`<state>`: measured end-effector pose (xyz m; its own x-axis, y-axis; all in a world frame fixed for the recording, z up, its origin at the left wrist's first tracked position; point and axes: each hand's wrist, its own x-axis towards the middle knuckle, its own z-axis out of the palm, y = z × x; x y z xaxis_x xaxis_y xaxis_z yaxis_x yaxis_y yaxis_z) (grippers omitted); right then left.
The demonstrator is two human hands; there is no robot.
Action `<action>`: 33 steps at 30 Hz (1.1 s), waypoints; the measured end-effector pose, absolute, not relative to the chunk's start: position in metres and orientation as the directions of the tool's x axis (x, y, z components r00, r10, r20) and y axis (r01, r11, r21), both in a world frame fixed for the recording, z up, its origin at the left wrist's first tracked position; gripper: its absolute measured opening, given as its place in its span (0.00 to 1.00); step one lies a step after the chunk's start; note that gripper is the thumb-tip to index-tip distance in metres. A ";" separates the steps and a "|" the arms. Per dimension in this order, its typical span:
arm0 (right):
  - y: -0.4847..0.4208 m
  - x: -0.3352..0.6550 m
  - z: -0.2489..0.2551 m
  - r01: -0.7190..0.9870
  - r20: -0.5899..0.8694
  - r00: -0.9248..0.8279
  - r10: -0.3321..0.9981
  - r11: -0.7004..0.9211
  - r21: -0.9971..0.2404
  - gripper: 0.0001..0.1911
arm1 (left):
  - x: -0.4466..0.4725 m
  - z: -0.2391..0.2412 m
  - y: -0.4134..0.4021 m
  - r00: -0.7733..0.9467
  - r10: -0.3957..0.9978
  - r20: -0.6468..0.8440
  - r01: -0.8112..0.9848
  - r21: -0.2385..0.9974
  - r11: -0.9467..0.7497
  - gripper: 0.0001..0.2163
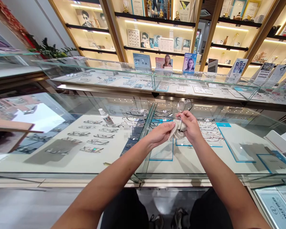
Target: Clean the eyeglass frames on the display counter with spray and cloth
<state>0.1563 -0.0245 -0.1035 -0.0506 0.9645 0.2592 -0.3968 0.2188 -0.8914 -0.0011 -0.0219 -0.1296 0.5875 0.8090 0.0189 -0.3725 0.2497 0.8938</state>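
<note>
Above the glass counter, both my hands meet around a pair of eyeglasses (184,105) and a pale beige cloth (176,133). My left hand (162,131) is closed, pinching the cloth between thumb and fingers. My right hand (191,125) grips the eyeglasses, fingers curled about the frame. One lens sticks up past the right fingertips; the other seems covered by the cloth. A dark, thin part of the frame shows against the cloth.
A white spray bottle (106,117) stands on the glass counter (143,173) to the left. Under the glass lie rows of eyeglasses (103,136). Behind runs another display case (105,87) with upright cards, and lit shelves (157,24). A white box (277,141) sits at the right.
</note>
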 end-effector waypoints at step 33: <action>-0.027 0.148 -0.106 -0.537 0.178 -0.104 0.979 0.095 -0.838 0.22 | 0.008 -0.119 -0.033 0.394 0.917 0.070 -0.316 0.947 0.063 0.31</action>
<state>0.1477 -0.0270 -0.1060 -0.1041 0.9785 0.1779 -0.5369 0.0953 -0.8383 0.0079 -0.0331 -0.1187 0.3936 0.9166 0.0701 -0.3160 0.0633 0.9467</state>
